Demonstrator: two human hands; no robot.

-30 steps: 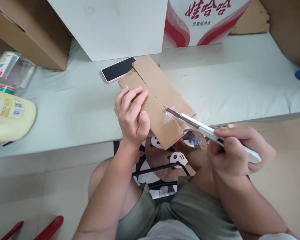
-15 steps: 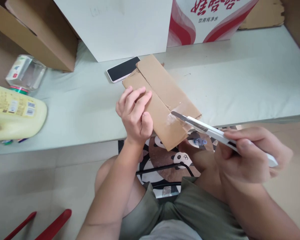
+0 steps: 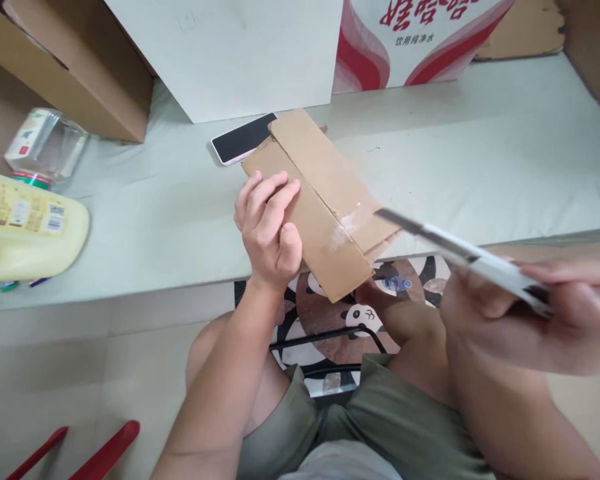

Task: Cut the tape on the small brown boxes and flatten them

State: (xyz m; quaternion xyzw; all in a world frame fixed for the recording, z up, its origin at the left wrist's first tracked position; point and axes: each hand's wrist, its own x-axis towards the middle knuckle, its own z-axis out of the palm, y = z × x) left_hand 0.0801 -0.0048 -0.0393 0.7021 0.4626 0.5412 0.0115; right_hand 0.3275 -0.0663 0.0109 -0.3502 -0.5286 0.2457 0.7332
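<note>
A flattened brown cardboard box [image 3: 325, 207] with clear tape [image 3: 349, 227] across its seam lies at the table's front edge, its near corner jutting past it. My left hand [image 3: 270, 223] grips the box by its left side, fingers bent over the top face. In my right hand [image 3: 535, 313] is a white utility knife [image 3: 480, 260], blurred by motion. Its blade [image 3: 400, 220] is extended and points left, over the right side of the box. Whether the tip touches the cardboard I cannot tell.
A phone [image 3: 245, 138] lies behind the box. A white box [image 3: 240, 60] and a red-and-white carton [image 3: 415, 47] stand at the back. To the left are a clear bottle [image 3: 50, 147], a yellow jug [image 3: 30, 227] and a brown carton [image 3: 95, 67].
The knife has lifted away from the taped seam and moved right with my right hand. My left hand keeps its place on the cardboard box.
</note>
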